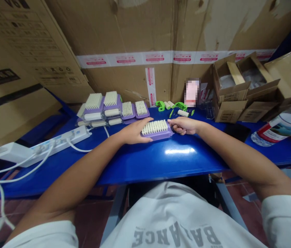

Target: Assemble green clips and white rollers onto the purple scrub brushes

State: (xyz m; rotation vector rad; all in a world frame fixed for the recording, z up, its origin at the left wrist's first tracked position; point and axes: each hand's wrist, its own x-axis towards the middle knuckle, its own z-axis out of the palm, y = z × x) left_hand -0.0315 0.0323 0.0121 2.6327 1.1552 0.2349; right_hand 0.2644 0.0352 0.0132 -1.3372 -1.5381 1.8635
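Note:
My left hand (134,132) lies over the left end of a purple scrub brush (157,130) with white bristles facing up. My right hand (184,125) has curled fingers against the brush's right end. Behind them, several matching purple brushes (110,103) stand stacked and in rows on the blue table (145,162). Small green plastic parts (160,105) and short white cylinders (183,113) lie to the far right of the brush, just beyond my right hand. The brush's underside is hidden.
A white power strip (57,144) with white cables runs along the table's left side and over its edge. Open cardboard boxes (228,103) stand at the back right, beside a plastic-wrapped bottle (281,129). Large cardboard cartons (125,31) form a wall behind the table.

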